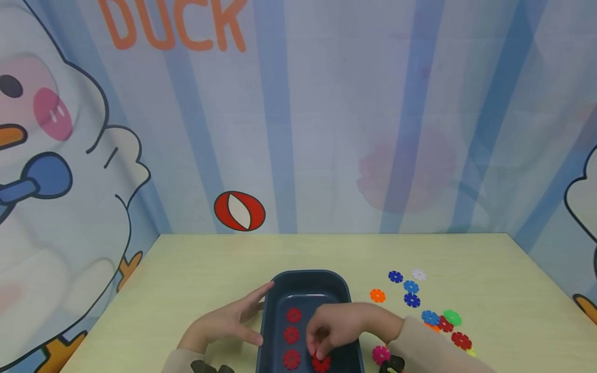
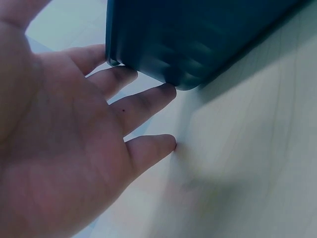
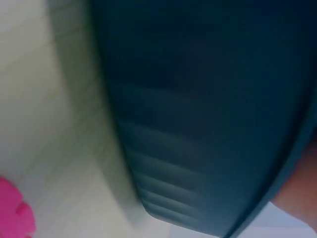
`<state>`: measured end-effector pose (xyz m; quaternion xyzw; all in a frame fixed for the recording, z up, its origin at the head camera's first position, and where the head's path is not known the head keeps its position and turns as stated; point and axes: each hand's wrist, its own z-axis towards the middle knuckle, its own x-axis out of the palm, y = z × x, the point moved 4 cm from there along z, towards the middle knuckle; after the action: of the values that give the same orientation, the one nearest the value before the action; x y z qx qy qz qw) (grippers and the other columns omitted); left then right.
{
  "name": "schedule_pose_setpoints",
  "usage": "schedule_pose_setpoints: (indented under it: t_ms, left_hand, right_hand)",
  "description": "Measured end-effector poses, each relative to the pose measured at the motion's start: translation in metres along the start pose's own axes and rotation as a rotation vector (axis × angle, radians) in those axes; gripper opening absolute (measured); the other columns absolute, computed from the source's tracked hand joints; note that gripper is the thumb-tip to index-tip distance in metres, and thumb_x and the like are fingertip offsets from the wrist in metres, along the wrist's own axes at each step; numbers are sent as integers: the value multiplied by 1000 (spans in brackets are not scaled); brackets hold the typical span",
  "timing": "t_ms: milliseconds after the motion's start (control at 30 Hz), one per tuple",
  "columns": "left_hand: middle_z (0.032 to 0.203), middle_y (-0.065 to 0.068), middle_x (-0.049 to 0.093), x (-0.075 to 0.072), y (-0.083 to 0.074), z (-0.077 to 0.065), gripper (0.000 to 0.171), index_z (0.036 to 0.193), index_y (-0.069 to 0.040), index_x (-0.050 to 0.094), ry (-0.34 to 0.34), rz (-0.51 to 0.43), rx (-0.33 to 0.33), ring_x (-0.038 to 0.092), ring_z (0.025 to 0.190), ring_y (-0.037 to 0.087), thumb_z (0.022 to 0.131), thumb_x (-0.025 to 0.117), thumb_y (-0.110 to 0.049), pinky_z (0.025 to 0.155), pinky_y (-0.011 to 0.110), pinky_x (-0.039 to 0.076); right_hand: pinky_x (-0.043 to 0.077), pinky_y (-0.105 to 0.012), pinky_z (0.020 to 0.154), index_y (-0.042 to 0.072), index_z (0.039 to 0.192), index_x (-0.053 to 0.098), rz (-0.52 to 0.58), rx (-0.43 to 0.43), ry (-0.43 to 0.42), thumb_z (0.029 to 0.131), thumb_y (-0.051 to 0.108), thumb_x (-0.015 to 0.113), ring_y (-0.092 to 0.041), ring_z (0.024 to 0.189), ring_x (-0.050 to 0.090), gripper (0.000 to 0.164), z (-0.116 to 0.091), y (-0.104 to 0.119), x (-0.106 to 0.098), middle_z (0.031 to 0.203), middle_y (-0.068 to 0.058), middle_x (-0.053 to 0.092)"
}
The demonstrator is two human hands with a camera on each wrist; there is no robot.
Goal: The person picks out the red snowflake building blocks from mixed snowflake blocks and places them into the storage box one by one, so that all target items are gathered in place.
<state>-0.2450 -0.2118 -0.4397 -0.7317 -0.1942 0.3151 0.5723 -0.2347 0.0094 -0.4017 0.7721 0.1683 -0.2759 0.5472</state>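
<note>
A dark blue tray (image 1: 308,282) stands on the table near its front edge. Inside it, three red flower-shaped discs lie in a column, the middle one (image 1: 291,334) among them. My right hand (image 1: 339,327) reaches into the tray and pinches another red flower-shaped disc (image 1: 321,364) between thumb and fingers, low beside that column. My left hand (image 1: 233,322) has its fingers spread along the tray's left side; in the left wrist view the fingertips (image 2: 166,91) touch the tray wall. The right wrist view shows mostly the tray's outer wall (image 3: 163,124), with the hand largely hidden behind it.
Several loose flower discs are scattered right of the tray: an orange one (image 1: 378,296), a dark blue one (image 1: 395,276), a white one (image 1: 418,274), a green one (image 1: 452,317) and a pink one (image 1: 381,354) by the right sleeve. A printed curtain (image 1: 326,129) hangs behind the table.
</note>
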Motion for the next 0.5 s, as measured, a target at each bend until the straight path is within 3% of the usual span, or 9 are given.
schedule_pose_setpoints:
  t_ms: [233,500]
  left_hand:
    - [162,13,3,0,0,0,103,156,-18,3,1,-4,4,10,145,45,83,76,-23,113,62,11]
    - [162,13,4,0,1,0,103,156,-18,4,-3,-3,6,11,145,44,82,76,-24,113,62,11]
  right_hand:
    - [47,-13,64,3,86,68,-16,54,26,85,0,69,4,62,49,4,5,-1,4,71,6,60]
    - [46,-11,65,-1,90,69,-101,95,126,87,2,67,5,62,49,4,10,-4,10,70,7,59]
